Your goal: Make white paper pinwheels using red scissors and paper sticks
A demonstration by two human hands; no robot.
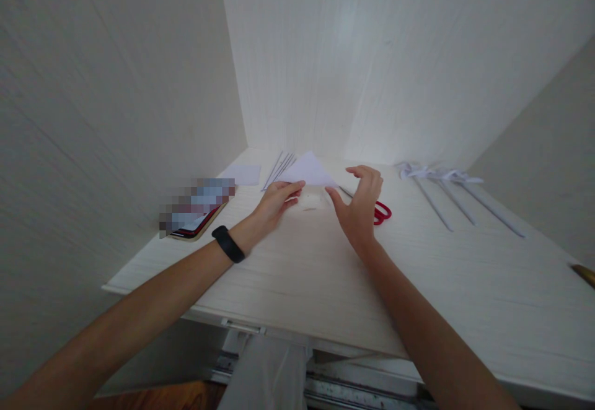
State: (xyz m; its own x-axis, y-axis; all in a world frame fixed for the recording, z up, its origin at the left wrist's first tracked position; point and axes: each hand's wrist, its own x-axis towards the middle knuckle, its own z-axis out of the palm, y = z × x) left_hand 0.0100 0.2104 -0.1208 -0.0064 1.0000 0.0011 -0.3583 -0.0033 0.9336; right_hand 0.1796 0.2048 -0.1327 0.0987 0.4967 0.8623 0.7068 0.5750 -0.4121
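A white sheet of paper folded into a triangle point(309, 170) stands tilted up on the white desk point(325, 274). My left hand point(276, 202), with a black band on its wrist, pinches the triangle's left lower edge. My right hand point(360, 202) is by the triangle's right corner, fingers curved and spread, the thumb close to the paper. Whether it touches the paper I cannot tell. Red-handled scissors point(382, 212) lie just behind my right hand, partly hidden by it.
Thin white sticks point(279, 170) lie behind the paper. A small white sheet point(242, 174) and a phone point(198, 223) lie at the left. Several paper flowers on long rolled stems point(446, 196) lie at the right. Walls close in on three sides.
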